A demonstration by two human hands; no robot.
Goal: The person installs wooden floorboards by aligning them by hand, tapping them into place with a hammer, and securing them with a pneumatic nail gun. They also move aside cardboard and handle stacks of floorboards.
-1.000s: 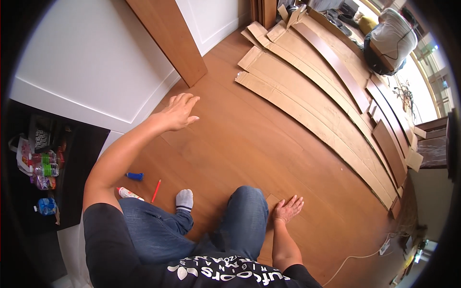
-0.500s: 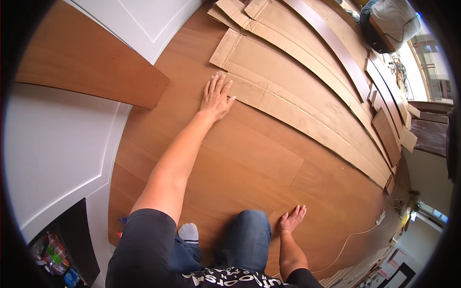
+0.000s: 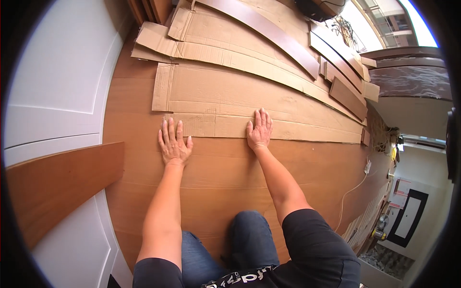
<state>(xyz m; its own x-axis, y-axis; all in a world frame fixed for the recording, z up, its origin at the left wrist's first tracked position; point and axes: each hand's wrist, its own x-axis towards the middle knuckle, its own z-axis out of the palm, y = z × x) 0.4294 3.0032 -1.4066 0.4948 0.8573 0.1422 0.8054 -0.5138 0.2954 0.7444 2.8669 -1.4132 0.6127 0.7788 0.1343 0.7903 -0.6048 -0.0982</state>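
Observation:
Both hands rest spread at the near edge of a long flattened cardboard sheet (image 3: 307, 127) on the brown plank floor (image 3: 216, 168). My left hand (image 3: 175, 146) lies near the sheet's left end, fingertips on the cardboard and palm at the floor beside it. Farther right, my right hand (image 3: 259, 132) has its fingers flat on the same sheet, with the wrist over its front edge. My jeans-clad knee (image 3: 252, 233) is below, between my forearms.
A wooden board (image 3: 62, 182) sticks out along the white panelled wall (image 3: 53, 86) at the left. Beyond the sheet lie more cardboard (image 3: 230, 33) and dark planks (image 3: 259, 29). A white cable (image 3: 345, 197) runs over the floor at the right; part of another person (image 3: 326, 7) shows at the top.
The view has turned and leaned forward. My left hand went from raised in the air to resting at the cardboard's edge. My right hand moved from the floor beside my knee onto the cardboard.

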